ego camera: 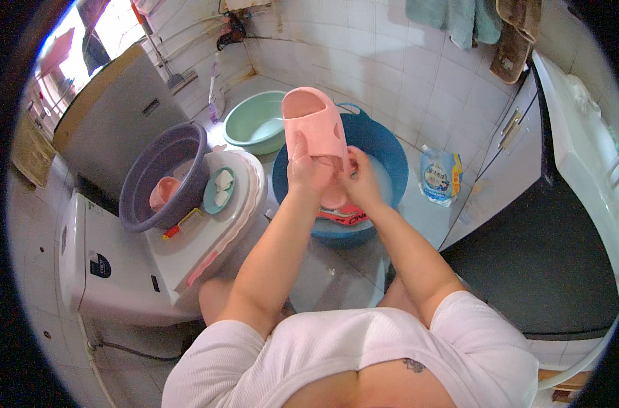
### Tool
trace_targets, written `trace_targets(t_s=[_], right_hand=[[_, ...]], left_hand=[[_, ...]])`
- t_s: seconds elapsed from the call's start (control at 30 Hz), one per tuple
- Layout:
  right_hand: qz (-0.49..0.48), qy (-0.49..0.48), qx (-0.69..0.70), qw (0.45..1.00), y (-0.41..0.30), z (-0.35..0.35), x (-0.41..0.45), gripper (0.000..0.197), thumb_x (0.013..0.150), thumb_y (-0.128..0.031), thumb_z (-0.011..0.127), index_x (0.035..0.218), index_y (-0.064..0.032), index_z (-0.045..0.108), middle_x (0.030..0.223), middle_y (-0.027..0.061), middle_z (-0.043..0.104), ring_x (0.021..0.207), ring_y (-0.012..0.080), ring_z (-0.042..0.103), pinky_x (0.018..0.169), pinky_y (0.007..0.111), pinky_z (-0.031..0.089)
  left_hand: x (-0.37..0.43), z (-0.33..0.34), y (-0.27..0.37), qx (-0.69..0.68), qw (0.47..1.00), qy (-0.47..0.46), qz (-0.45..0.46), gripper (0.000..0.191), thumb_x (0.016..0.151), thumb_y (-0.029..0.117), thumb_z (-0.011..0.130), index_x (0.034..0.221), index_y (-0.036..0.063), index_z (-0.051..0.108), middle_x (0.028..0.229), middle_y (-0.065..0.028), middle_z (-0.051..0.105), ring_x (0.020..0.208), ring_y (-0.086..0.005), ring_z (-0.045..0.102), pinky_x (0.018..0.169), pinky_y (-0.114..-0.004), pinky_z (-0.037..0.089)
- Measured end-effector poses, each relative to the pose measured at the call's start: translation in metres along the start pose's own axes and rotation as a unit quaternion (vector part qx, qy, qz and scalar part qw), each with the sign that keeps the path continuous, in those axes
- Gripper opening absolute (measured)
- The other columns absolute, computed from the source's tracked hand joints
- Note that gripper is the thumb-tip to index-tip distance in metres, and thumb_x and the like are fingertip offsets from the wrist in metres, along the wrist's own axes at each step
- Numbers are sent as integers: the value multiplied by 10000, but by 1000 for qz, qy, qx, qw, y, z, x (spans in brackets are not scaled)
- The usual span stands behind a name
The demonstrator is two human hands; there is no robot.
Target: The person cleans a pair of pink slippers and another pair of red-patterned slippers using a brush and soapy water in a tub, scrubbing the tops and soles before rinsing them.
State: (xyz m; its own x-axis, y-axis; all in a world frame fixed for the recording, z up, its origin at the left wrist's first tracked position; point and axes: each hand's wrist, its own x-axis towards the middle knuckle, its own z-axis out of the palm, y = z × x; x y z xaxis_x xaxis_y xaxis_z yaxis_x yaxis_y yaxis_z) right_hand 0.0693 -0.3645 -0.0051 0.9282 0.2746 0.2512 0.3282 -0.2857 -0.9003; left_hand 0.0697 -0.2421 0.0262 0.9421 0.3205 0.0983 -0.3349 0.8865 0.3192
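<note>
A pink slide slipper (313,120) is held tilted over a blue tub (398,168), its open toe end pointing down. My left hand (309,171) grips it, the thumb lying along the strap. Against the slipper's right edge, my right hand (361,178) has its fingers curled around the side; whether they also hold something small is hidden. Whitish water stands in the tub. Below the slipper, a red item with dark lettering (354,215) shows inside the tub; its kind is unclear.
Left, a purple basin (131,204) with another pink slipper (162,193) rests on a toilet lid (187,255), beside a teal dish (210,201) of white soap pieces and a red-and-yellow brush (187,222). A green basin (253,137) stands behind. Right are a detergent pouch (440,176) and a cabinet (508,153).
</note>
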Motion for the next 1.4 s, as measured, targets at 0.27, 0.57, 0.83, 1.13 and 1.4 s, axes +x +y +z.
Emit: trace_targets(t_s=[0.27,0.57,0.83,1.13,1.4], right_hand=[[-9,23,358,933,20,35,5,354,943,-290,423,1059,9,573,1004,83,603,929,173,558,832,293,427],[-1,-47,544,838,9,-4,10,471,891,-220,512,1294,-21,373,1239,107,491,1127,220,485,962,349,391],[39,-107,604,789,-14,4,6,455,907,-255,478,1299,-47,377,1271,81,468,1167,220,451,1009,364,331],[37,-210,621,755,-20,10,-6,687,895,-599,238,1405,-138,231,1406,60,316,1245,205,360,1028,375,288],[-65,-54,575,814,-29,19,-7,736,870,-610,299,1421,-143,158,1452,42,232,1312,227,269,1054,395,252]], left_hand=[[-27,18,-25,23,998,49,-14,574,895,467,425,1306,76,333,1265,-135,457,1148,-308,454,980,-437,382],[-53,11,-45,-22,992,34,-118,542,899,476,408,1274,85,408,1269,-63,486,1161,-255,453,1021,-400,325],[-36,8,12,661,727,-1,185,449,895,230,499,1253,-5,365,1175,-206,426,1130,-302,413,984,-395,313],[-24,-7,-25,802,452,-179,346,577,852,146,501,1331,-64,259,1362,-309,221,1253,-463,228,1025,-511,228],[-32,-18,-47,828,394,-222,331,530,902,207,434,1332,-55,266,1390,-322,181,1306,-484,119,1059,-541,130]])
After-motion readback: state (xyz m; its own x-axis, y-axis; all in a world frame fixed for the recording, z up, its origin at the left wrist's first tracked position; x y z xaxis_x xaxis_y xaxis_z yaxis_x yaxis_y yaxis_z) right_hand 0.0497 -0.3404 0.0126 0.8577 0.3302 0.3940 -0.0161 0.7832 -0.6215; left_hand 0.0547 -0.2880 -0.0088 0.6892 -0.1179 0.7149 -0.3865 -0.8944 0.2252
